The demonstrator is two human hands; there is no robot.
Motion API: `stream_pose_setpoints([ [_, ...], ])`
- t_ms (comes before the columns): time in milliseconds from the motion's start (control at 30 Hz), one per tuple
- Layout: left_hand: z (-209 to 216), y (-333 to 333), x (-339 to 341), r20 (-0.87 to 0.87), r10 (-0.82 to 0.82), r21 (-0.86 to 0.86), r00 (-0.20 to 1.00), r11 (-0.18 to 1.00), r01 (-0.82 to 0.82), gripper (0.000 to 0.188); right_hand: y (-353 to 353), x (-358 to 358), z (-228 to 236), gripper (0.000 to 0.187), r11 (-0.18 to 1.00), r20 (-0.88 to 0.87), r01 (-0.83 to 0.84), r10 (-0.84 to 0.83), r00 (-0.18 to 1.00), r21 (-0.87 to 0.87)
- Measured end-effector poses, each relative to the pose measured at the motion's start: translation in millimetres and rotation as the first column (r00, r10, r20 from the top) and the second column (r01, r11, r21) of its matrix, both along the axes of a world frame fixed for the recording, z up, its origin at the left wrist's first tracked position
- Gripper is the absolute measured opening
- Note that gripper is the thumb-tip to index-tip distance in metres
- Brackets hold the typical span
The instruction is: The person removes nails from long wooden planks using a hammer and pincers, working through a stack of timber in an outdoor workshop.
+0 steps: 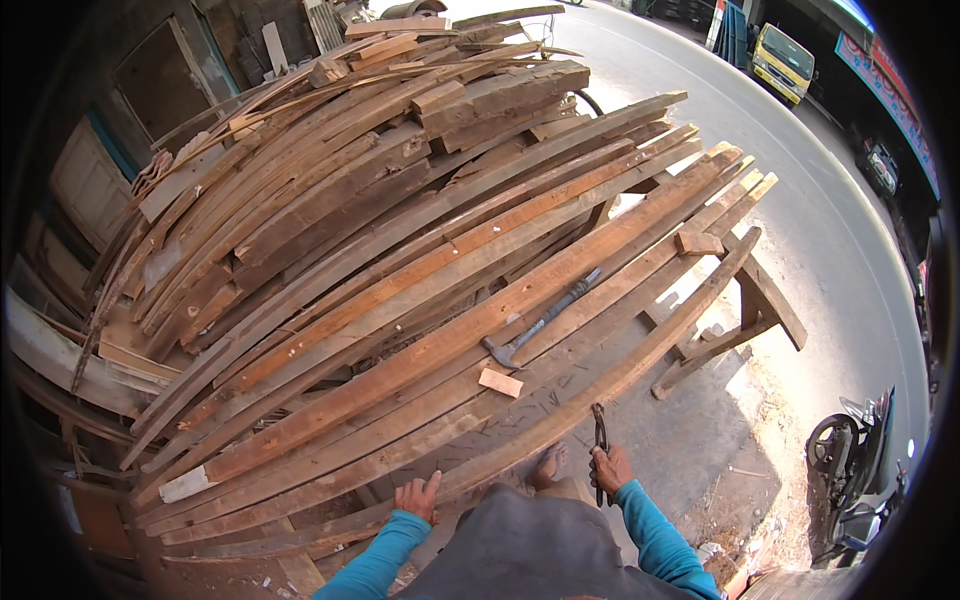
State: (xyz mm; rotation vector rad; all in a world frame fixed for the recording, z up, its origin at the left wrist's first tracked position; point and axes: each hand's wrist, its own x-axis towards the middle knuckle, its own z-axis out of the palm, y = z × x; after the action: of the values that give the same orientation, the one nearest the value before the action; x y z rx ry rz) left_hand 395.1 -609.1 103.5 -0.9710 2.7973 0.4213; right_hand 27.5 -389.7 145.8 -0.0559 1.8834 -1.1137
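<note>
My right hand (pixel 612 468) is closed round the handles of dark metal pincers (pixel 600 428), whose jaws point up, away from me, beside the nearest long beam (pixel 640 363). On that same beam, farther left, my left hand (pixel 418 497) rests with its fingers stretched out and nothing in them. Beyond the beam, a hammer (pixel 545 326) with a dark blue grip lies across the planks, its head toward me. Close to the hammer head sits a small light wood block (pixel 500 382). Another short block (pixel 698 243) lies near the right ends of the planks.
A large pile of old timber (pixel 330 210) fills the left and far side. A wooden trestle (pixel 765 300) props the beams at right. Nails lie scattered on the ground below. A parked motorcycle (pixel 850 470) stands at right, and a yellow truck (pixel 783 62) across the road.
</note>
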Motion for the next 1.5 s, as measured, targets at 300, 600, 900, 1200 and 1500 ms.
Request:
stream_pose_setpoints([
  [300,2.0,-31.3,-19.1,0.026,-0.008,0.109,1.000,0.994,0.005,0.102,-31.1,-2.4,31.7,0.023,0.987,0.203,0.012,0.021,0.979,-0.160],
  [600,-0.7,-15.4,-19.3,0.071,0.008,0.071,0.997,0.997,-0.013,0.108,13.1,-51.6,21.9,0.051,0.999,0.288,-0.027,0.035,0.957,-0.032],
  [900,-4.4,-1.8,-13.2,-0.043,0.015,-0.030,0.999,0.999,-0.017,0.106,2.3,-88.3,31.6,0.024,0.885,0.104,-0.446,0.435,0.894,0.131],
  [1200,0.9,-3.5,-19.3,0.054,0.051,-0.012,0.997,0.999,-0.051,0.113,-10.6,-83.0,45.5,0.022,0.944,0.209,-0.317,0.293,0.933,0.092],
  [1500,5.3,-36.8,-29.1,0.125,0.037,0.197,0.992,0.979,-0.061,0.108,-34.5,22.5,-54.2,0.020,0.997,-0.190,0.081,-0.082,0.978,-0.015],
])
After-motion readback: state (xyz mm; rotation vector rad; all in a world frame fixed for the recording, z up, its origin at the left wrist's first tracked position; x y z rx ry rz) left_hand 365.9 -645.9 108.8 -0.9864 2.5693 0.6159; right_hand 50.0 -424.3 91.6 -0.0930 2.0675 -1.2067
